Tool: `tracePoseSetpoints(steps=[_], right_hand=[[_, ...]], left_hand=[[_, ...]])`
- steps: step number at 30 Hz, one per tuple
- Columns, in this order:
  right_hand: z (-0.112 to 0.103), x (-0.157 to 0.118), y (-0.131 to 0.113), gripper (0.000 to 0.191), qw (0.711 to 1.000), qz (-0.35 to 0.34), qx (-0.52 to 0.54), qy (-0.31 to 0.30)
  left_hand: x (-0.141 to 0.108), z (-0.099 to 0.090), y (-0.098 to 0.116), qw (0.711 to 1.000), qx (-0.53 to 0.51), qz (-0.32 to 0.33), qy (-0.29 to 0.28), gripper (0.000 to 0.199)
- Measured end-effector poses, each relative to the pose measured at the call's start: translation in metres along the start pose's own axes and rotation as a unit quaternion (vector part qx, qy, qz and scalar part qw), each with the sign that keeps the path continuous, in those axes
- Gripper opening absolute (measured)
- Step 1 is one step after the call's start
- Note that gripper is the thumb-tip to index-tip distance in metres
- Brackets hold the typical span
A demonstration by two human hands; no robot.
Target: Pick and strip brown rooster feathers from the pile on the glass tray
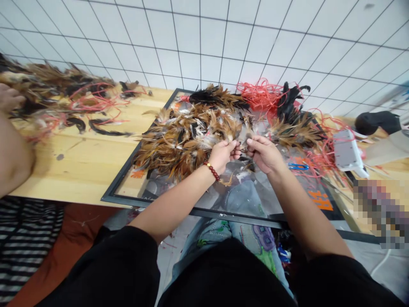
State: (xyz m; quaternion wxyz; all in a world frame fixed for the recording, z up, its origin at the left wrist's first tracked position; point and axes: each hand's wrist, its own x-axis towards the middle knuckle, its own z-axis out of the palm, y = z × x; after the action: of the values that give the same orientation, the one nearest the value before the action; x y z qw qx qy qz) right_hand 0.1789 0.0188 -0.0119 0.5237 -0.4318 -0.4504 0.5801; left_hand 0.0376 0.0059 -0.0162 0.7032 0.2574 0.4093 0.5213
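Holds both forearms stretched above the framed panel (223, 214); pinches a small feather (248, 137) with tight grip of right hand (263, 154), beside feather pile (179, 149); curls left hand (223, 156) near it, cannot tell if holding.

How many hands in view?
3: the left hand and right hand, close together by the brown feather pile; a co-worker's hand, cut off at the picture's left edge. Others may be hidden.

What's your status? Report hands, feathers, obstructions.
Left hand, right hand: fingertips pinched, close together; what they grip unclear. Brown feather pile: beside left hand. Red string tangle beyond hands; blue thread snips right of right hand; neither between hands.
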Motion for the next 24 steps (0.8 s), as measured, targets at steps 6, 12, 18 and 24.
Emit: tracePoseSetpoints(steps=[6, 12, 18, 24], right_hand=[[0.001, 0.003, 0.011, 0.035, 0.997, -0.061, -0.043, 0.035], [0.006, 0.001, 0.017, 0.035, 0.995, -0.079, -0.042, 0.034], [-0.023, 0.018, 0.008, 0.024, 0.987, -0.140, -0.010, 0.080], [-0.079, 0.029, 0.011, 0.004, 0.885, -0.181, -0.416, 0.109]], left_hand=[[0.001, -0.004, -0.001, 0.996, -0.010, -0.061, -0.060, 0.010], [0.002, -0.004, -0.005, 0.993, 0.064, -0.037, -0.088, 0.019], [0.004, -0.003, -0.006, 0.995, 0.080, 0.035, -0.054, 0.016], [0.005, -0.003, 0.000, 0.996, 0.019, 0.083, 0.007, 0.017]])
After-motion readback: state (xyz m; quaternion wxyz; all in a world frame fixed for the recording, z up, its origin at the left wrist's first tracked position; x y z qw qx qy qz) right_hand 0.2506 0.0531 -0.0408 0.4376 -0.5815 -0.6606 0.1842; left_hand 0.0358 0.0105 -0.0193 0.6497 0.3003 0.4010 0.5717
